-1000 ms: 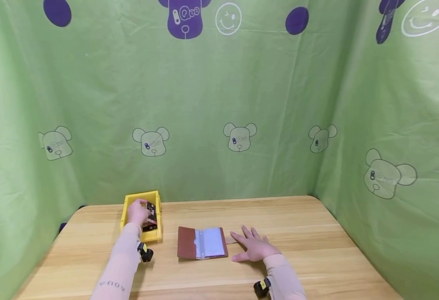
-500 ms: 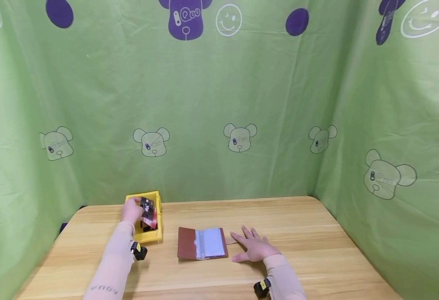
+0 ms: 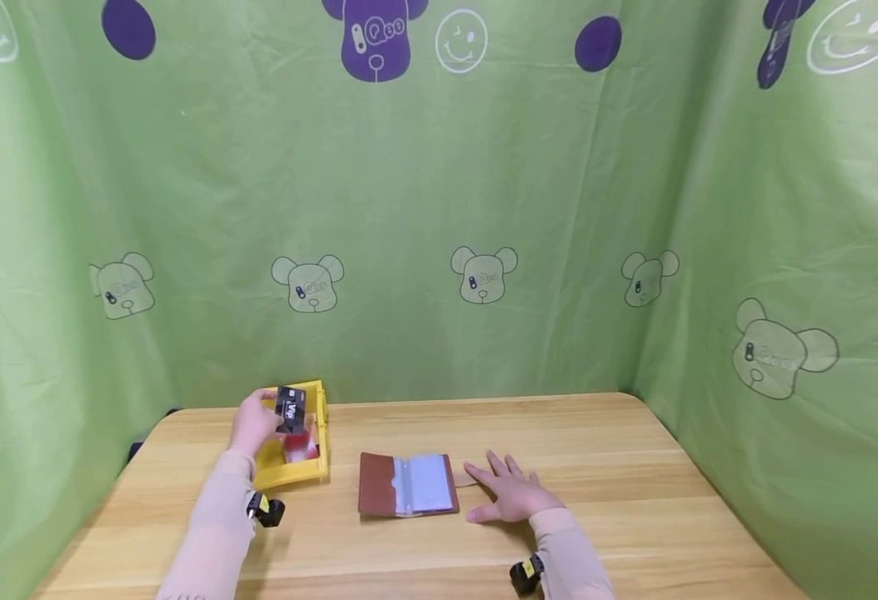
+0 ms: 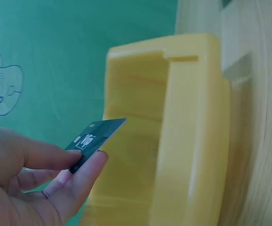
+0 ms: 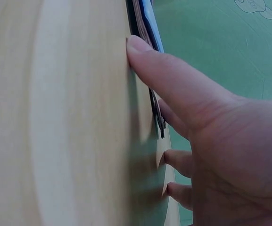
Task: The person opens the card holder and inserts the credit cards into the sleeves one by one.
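My left hand pinches a black card marked "VIP" between thumb and fingers, over the yellow bin. The left wrist view shows the card tilted beside the bin's open mouth. A red and clear item lies inside the bin. On the table a brown card holder lies unfolded, with clear plastic sleeves showing. My right hand rests on the table at its right side, fingers spread, near its strap. In the right wrist view the thumb touches the tabletop beside the holder's edge.
The wooden table has rounded far corners. A green printed curtain hangs behind it and on both sides. The bin stands near the far left edge of the table.
My left hand has drawn the black card up and to the left from inside the bin, uncovering the red and clear item. My right hand stays in place.
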A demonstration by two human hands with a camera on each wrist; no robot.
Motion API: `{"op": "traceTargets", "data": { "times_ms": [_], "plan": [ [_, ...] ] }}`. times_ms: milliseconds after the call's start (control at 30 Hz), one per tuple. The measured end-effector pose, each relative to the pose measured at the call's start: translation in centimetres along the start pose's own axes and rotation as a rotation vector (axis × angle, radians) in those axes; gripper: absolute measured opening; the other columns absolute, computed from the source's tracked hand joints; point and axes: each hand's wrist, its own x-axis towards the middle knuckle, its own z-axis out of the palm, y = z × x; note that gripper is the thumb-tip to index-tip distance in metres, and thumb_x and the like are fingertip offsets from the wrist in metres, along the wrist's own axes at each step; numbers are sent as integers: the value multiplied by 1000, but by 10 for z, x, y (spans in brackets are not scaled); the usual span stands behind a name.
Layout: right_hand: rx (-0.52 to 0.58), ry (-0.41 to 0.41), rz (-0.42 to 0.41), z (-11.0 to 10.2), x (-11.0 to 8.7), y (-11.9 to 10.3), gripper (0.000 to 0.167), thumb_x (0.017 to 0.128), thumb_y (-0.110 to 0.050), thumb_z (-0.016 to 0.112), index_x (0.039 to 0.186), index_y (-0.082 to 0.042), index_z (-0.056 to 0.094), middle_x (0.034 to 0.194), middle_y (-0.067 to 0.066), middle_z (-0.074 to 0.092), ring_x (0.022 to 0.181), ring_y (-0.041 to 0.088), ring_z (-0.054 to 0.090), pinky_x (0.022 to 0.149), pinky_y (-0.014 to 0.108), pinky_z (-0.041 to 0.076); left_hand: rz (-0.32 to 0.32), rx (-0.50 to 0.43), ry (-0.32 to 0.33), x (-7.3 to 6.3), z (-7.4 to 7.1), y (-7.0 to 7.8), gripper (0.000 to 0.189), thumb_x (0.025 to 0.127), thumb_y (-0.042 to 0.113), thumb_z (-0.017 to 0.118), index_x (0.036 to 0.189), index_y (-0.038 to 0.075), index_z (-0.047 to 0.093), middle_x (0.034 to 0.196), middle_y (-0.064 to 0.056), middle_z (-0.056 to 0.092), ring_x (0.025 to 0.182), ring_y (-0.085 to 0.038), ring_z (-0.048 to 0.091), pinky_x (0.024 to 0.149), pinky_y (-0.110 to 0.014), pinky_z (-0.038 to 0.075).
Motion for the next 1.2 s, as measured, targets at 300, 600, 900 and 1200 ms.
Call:
{"op": "traceTargets", "data": {
  "times_ms": [300, 600, 900, 1200],
  "plan": [
    [-3, -1, -5, 2, 3, 3, 85, 80, -60, 67, 151, -26, 36, 161, 22, 18, 145, 52, 16, 109, 79, 14, 6, -50, 14, -19, -7, 15, 63, 84, -11, 59, 142, -2, 39, 106, -28, 59, 87, -28, 62, 77, -39, 62],
    [5, 1, -1, 2, 2, 3, 86, 79, -60, 68, 151, -25, 36, 161, 22, 18, 145, 52, 16, 108, 80, 13, 28, -187, -12, -45, 12, 34, 65, 82, -13, 61, 142, 3, 42, 89, -16, 57, 72, -21, 62, 62, -29, 62],
    [0, -2, -8, 2, 3, 2, 88, 78, -61, 68, 151, -24, 36, 160, 23, 19, 144, 53, 16, 108, 80, 13, -14, -406, -103, -56, 51, 36, 69, 80, -19, 58, 143, 6, 42, 87, -10, 49, 75, -18, 57, 73, -45, 63],
    [4, -3, -9, 1, 3, 1, 86, 80, -60, 67, 151, -24, 36, 161, 22, 18, 144, 53, 16, 108, 80, 13, -15, -442, -249, -66, 91, 27, 75, 78, -18, 57, 146, 6, 37, 84, -12, 50, 72, -23, 59, 70, -44, 63]
  ]
}}
